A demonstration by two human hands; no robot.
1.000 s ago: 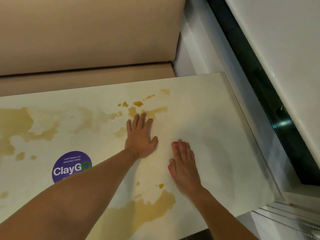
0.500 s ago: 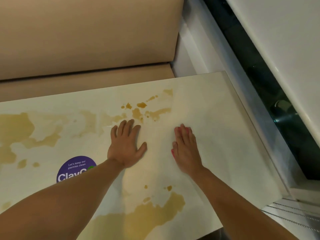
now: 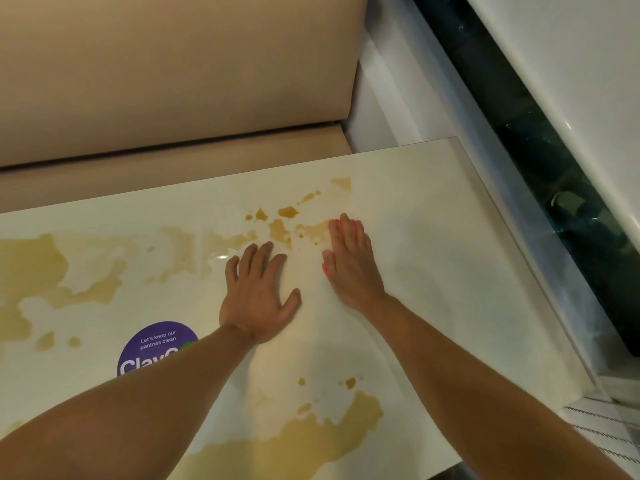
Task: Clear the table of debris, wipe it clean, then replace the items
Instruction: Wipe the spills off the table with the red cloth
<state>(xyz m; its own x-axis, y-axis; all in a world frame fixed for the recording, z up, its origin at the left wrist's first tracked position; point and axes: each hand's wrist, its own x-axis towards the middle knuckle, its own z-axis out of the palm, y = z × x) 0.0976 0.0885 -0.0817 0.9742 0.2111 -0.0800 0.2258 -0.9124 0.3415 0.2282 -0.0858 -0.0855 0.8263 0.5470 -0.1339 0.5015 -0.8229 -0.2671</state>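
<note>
A glossy white tabletop (image 3: 450, 258) carries brown liquid spills: small splashes (image 3: 287, 213) at the far middle, a wide patch (image 3: 34, 268) at the left and another (image 3: 311, 441) by the near edge. My left hand (image 3: 258, 296) lies flat on the table with fingers spread, just short of the splashes. My right hand (image 3: 349, 268) lies flat beside it, and its pink-nailed fingertips touch the edge of a splash. A thin pale sheet seems to lie under both palms, but I cannot tell for sure.
A round purple sticker (image 3: 156, 348) is stuck on the table left of my left forearm. A beige padded bench (image 3: 173, 81) runs along the far edge. A white ledge and a dark glass strip (image 3: 571, 220) border the right side.
My right hand slid away from me up to the far splashes. My left hand drew back and to the left from the splashes, then stayed about there.
</note>
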